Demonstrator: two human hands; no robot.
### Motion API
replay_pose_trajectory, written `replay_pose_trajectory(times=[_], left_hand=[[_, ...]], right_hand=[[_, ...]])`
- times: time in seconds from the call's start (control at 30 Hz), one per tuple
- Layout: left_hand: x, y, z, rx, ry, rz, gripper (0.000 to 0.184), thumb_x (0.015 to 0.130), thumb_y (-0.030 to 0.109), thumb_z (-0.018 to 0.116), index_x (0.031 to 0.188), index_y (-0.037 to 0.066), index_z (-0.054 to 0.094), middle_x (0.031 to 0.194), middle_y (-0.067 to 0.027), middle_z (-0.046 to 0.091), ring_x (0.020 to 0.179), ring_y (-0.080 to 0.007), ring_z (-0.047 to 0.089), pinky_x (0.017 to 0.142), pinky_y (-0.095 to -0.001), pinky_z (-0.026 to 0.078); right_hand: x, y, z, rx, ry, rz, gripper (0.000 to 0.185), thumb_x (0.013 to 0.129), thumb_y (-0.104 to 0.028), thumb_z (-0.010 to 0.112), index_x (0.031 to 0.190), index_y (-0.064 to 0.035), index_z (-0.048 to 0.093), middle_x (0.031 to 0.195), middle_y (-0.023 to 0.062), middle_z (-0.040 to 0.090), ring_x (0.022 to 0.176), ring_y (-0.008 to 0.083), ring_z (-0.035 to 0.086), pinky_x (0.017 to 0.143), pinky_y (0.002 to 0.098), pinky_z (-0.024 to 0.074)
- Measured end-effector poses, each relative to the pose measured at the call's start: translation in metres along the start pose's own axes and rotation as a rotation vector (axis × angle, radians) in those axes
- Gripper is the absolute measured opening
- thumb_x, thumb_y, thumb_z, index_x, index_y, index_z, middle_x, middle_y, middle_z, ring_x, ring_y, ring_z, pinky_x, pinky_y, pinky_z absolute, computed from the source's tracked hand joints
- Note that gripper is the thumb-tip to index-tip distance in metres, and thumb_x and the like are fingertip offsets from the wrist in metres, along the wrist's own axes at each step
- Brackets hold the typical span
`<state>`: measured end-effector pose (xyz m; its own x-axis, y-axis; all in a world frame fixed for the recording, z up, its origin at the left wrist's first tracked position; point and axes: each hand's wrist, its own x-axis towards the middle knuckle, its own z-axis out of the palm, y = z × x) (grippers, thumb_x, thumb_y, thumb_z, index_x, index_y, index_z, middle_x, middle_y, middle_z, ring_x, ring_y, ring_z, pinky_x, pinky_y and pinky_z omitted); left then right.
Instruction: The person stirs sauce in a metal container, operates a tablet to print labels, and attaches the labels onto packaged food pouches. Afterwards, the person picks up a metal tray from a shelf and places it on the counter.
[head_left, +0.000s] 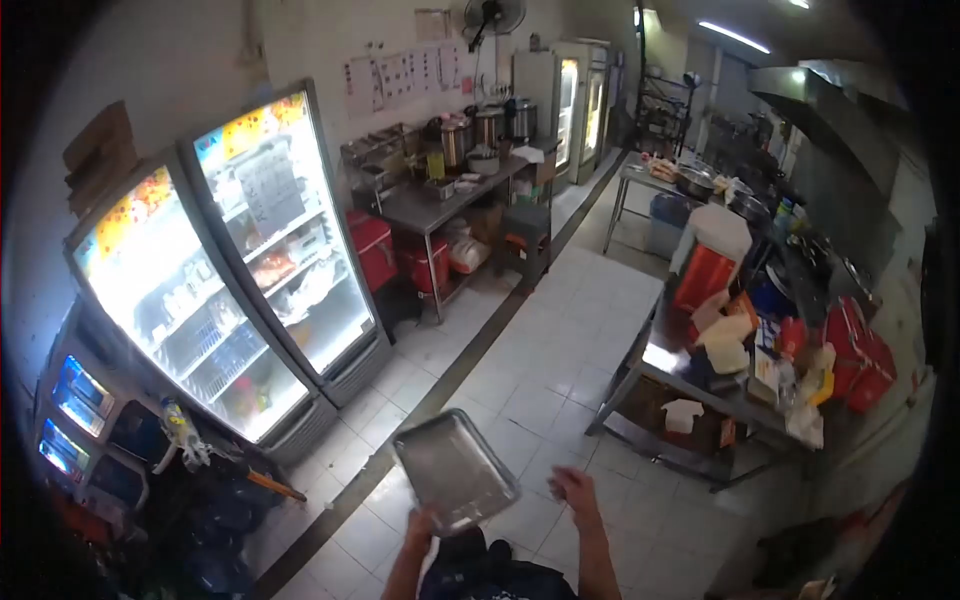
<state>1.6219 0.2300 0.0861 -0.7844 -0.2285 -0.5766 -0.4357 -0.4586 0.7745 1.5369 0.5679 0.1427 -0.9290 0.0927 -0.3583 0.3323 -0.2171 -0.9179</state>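
Observation:
My left hand (421, 527) is closed on the near left edge of a shallow rectangular metal tray (452, 470). The tray is tilted over the floor in front of my body, and nothing shows inside it. To its right, my right hand (572, 487) is raised in the air, apart from the tray. Its fingers are loosely bent and spread, with no object visible in them.
Two lit glass-door fridges (285, 225) stand at left. A steel table (440, 205) with pots runs along the wall. At right, a cluttered steel table (680, 365) holds a red container (700, 275) and packages. White floor tiles (520, 350) lie between.

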Motion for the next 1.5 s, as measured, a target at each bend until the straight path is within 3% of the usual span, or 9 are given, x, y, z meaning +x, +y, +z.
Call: replay_pose_trajectory(times=[0.27,0.43,0.73,0.87,1.1,1.17,1.23,1.3,1.5], left_hand=[[0.362,0.173,0.043,-0.118,0.042,0.262,0.051,0.091,0.027,0.066,0.132,0.002,0.049,0.117,-0.0107,0.061,0.102,-0.0232,0.062,0.081,-0.0385,0.054],[0.593,0.348,0.157,-0.241,-0.024,0.179,0.069,0.087,0.033,0.07,0.141,0.002,0.038,0.128,-0.0159,0.055,0.112,-0.0276,0.059,0.089,-0.0442,0.052],[1.069,0.53,0.29,0.06,0.111,0.516,0.069,0.084,0.032,0.073,0.139,0.006,0.041,0.124,-0.013,0.058,0.111,-0.029,0.059,0.089,-0.0455,0.051],[1.147,0.615,0.367,-0.241,0.218,0.235,0.074,0.081,0.028,0.075,0.142,0.007,0.039,0.13,-0.0119,0.054,0.111,-0.0293,0.058,0.089,-0.0448,0.051],[1.314,0.597,0.324,-0.295,0.247,0.163,0.075,0.082,0.032,0.075,0.143,0.008,0.038,0.138,-0.0109,0.05,0.122,-0.0279,0.051,0.095,-0.0459,0.046],[1.336,0.6,0.327,-0.283,0.301,0.108,0.07,0.083,0.032,0.074,0.14,0.008,0.042,0.139,-0.0108,0.049,0.124,-0.0279,0.05,0.095,-0.0454,0.045],[1.315,0.618,0.351,0.262,0.601,0.38,0.06,0.085,0.032,0.072,0.133,0.004,0.048,0.132,-0.0116,0.056,0.116,-0.0302,0.055,0.094,-0.0419,0.046],[1.277,0.667,0.388,0.423,0.663,0.34,0.058,0.085,0.032,0.071,0.13,0.001,0.05,0.125,-0.0135,0.06,0.111,-0.0318,0.058,0.093,-0.0415,0.046],[1.282,0.677,0.391,0.376,0.745,0.189,0.058,0.082,0.027,0.072,0.125,-0.006,0.052,0.106,-0.0241,0.065,0.099,-0.0385,0.061,0.088,-0.0441,0.047]], right_hand=[[0.417,-0.062,0.177,-0.393,-0.479,-0.128,0.028,0.096,-0.023,0.06,0.113,-0.0019,0.063,0.088,0.0053,0.068,0.072,0.0116,0.062,0.061,0.0265,0.0524],[0.629,0.152,0.05,-0.345,-0.217,0.389,0.019,0.085,-0.024,0.061,0.081,-0.0066,0.068,0.07,0.0058,0.066,0.064,0.0178,0.065,0.058,0.0348,0.053],[0.764,0.025,0.038,-0.353,0.242,0.774,0.019,0.086,-0.024,0.061,0.087,-0.0051,0.066,0.072,0.008,0.066,0.064,0.0214,0.065,0.056,0.0386,0.0531],[0.912,-0.019,0.069,-0.29,0.274,0.752,0.02,0.086,-0.023,0.061,0.089,-0.0044,0.066,0.073,0.009,0.066,0.063,0.023,0.065,0.055,0.0403,0.0531],[1.301,-0.173,0.194,-0.136,0.032,0.055,0.024,0.089,-0.025,0.062,0.087,-0.0011,0.065,0.074,0.01,0.064,0.063,0.0211,0.062,0.056,0.0344,0.0527],[1.435,-0.282,0.285,-0.711,-0.07,0.025,0.024,0.092,-0.02,0.058,0.104,-0.0005,0.064,0.083,0.0071,0.067,0.068,0.0177,0.064,0.058,0.0301,0.053],[1.532,-0.348,0.365,-0.973,0.035,-0.587,0.019,0.091,-0.02,0.058,0.092,-0.0034,0.068,0.073,0.0074,0.065,0.064,0.0194,0.062,0.06,0.0368,0.0515],[1.638,-0.357,0.408,-0.887,-0.108,-0.532,0.017,0.082,-0.017,0.066,0.093,-0.0031,0.067,0.074,0.0125,0.067,0.068,0.0259,0.066,0.065,0.0391,0.0522],[1.691,-0.423,0.591,-1.238,-0.348,-0.868,0.027,0.073,-0.008,0.068,0.099,-0.0018,0.069,0.093,0.0194,0.069,0.086,0.037,0.066,0.079,0.0445,0.0515]])
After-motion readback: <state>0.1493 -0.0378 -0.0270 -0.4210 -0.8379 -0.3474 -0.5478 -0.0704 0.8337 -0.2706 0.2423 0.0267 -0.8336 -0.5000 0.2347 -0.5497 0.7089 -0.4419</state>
